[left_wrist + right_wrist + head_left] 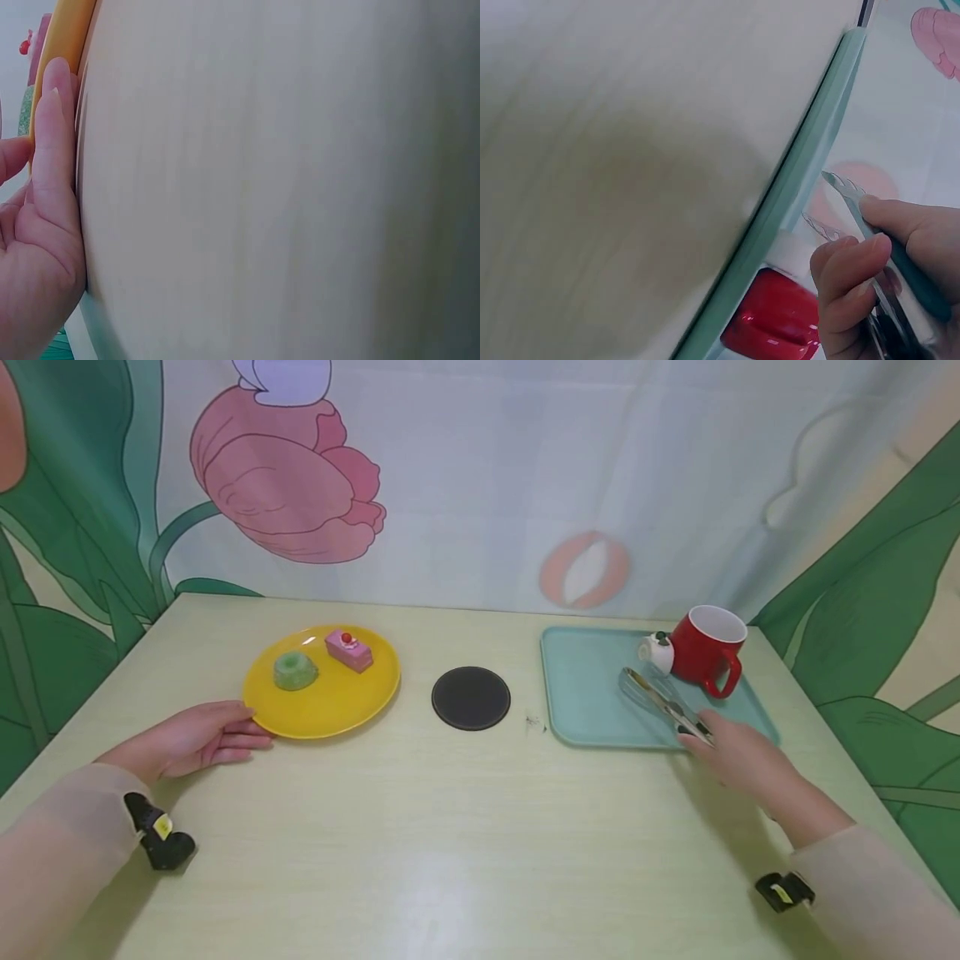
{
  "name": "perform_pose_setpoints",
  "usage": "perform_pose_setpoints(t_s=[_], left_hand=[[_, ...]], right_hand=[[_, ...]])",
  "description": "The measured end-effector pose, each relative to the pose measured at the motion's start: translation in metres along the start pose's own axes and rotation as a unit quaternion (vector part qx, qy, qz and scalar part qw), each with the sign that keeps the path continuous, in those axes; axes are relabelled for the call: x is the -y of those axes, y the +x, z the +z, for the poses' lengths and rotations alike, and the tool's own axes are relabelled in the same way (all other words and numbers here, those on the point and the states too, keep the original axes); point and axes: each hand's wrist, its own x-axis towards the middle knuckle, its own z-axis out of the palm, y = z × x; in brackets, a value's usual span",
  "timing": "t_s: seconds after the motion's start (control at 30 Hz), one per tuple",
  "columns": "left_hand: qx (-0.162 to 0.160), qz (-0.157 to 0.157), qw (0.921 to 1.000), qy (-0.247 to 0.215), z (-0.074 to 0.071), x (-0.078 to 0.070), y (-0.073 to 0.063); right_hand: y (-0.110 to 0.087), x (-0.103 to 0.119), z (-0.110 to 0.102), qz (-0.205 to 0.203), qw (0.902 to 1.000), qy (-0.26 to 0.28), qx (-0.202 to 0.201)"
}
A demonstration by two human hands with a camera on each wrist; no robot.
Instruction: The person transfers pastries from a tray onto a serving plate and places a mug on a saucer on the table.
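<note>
My left hand (202, 737) is at the near-left rim of a yellow plate (322, 714); in the left wrist view the thumb and fingers (54, 150) pinch that rim. On the plate sit a green ring-shaped toy cake (295, 671) and a pink cake slice (349, 651) topped with a red berry. My right hand (742, 752) grips a pair of tongs (660, 697) over the near edge of a light blue tray (588, 693). The tongs point toward a small white toy cake (657, 653) lying tipped beside a red mug (701, 652).
A round black coaster (471, 698) lies between plate and tray. Some small dark marks (535, 723) show on the pale wooden table (450, 827) by the tray. A printed curtain (465, 485) hangs along the table's back edge.
</note>
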Motion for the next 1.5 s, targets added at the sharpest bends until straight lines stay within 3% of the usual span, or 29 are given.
perform_pose_setpoints(t_s=[0.5,0.9,1.5], left_hand=[[0.007,-0.001,0.9999,-0.009,0.001,0.000,-0.005],[0.007,0.000,1.0000,-0.006,0.001,-0.001,-0.004],[0.006,-0.001,1.0000,0.000,0.001,-0.002,-0.003]], right_hand=[[-0.002,-0.021,0.002,0.017,0.9997,0.010,0.016],[0.003,-0.024,-0.005,0.063,0.9967,0.009,0.050],[0.021,-0.022,-0.005,0.065,0.9965,-0.011,0.051]])
